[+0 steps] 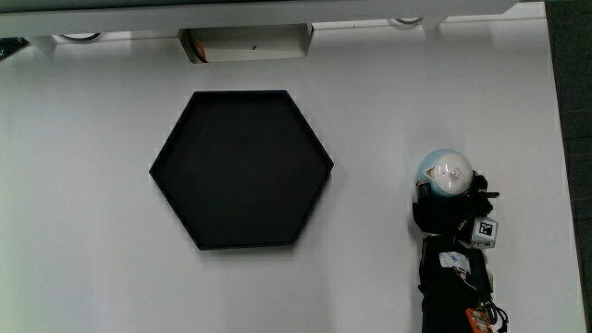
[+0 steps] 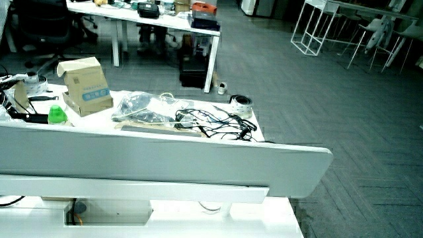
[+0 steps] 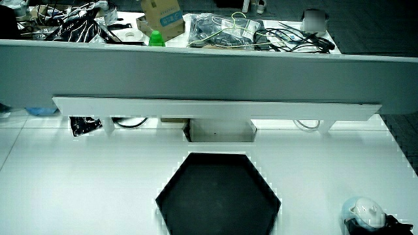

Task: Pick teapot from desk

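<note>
Gripping the pale teapot (image 1: 450, 174), the hands (image 1: 455, 215) sit well apart from the bare black hexagonal tray (image 1: 176, 190).

Teapot (image 1: 450, 174): small, rounded body, pale blue-white, glossy, with a bright highlight on its domed upper surface. Stands on the white table well apart from the black hexagonal tray (image 1: 242, 169), level with the tray's middle. The black-gloved hand (image 1: 453, 215) touches the teapot's side nearer the person. In a side view the teapot (image 3: 363, 210) again sits apart from the tray (image 3: 219, 199), partly cut off.
</note>
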`<state>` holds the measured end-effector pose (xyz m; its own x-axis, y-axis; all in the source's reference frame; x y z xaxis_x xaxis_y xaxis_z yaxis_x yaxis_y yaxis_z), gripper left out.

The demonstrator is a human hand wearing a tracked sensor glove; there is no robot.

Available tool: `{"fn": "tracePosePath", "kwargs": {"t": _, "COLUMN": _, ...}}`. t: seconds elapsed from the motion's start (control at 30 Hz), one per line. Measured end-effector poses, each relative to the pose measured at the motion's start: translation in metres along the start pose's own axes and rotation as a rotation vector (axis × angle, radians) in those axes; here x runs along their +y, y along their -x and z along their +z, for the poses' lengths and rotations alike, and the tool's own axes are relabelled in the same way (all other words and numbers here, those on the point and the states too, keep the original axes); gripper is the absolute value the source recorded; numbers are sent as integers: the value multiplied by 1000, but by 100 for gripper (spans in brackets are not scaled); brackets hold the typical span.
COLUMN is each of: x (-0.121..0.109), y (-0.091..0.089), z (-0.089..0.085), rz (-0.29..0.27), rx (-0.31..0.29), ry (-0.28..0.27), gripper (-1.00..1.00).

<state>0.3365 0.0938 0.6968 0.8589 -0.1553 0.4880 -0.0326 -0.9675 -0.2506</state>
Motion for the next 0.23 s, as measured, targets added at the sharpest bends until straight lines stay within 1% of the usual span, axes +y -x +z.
{"fn": "tracePosePath", "kwargs": {"t": 0.03, "x": 1, "y": -1, "z": 1, "rz": -11, "rx": -12, "ry": 10, "gripper": 100}}
{"fn": "tracePosePath", "kwargs": {"t": 0.07, "x": 2, "y": -2, "z": 1, "rz": -19, "rx": 0, "ry": 22, "gripper": 100}}
{"fn": "tracePosePath", "kwargs": {"t": 0.23, "x": 14, "y": 7, "z": 4, "rz": -45, "rx": 27, "ry": 98, "gripper": 100}}
